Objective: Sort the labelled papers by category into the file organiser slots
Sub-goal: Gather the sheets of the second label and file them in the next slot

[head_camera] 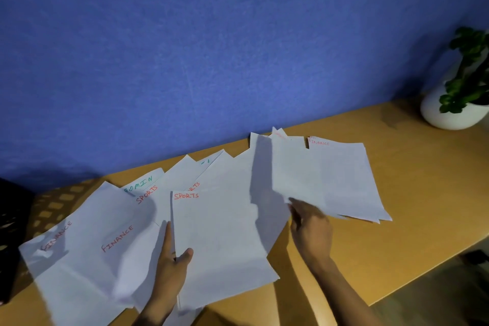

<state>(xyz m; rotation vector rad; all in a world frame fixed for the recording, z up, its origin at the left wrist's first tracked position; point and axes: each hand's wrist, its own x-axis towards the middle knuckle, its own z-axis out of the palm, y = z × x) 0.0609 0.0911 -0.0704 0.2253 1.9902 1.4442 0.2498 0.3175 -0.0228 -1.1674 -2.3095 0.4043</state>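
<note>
I read my left hand (172, 270) as pinching the SPORTS sheet (225, 246), thumb on top and fingers slipped beneath its left edge, probably to lift that category free of the fan. My right hand (309, 228) grips the near corner of a FINANCE stack (330, 180), fingers curled round it, at 2 o'clock from the SPORTS sheet, seemingly keeping that group apart. The remaining papers (105, 233) lie overlapped on the desk (410, 193) toward 9 o'clock: FINANCE, SPORTS, an ADMIN sheet (140, 184) peeking out. A dark mesh organiser (13, 233) sits at far 9 o'clock, slots hidden. The plant (460, 93) stands at 2 o'clock, well apart. Overlapping sheets may drag along.
</note>
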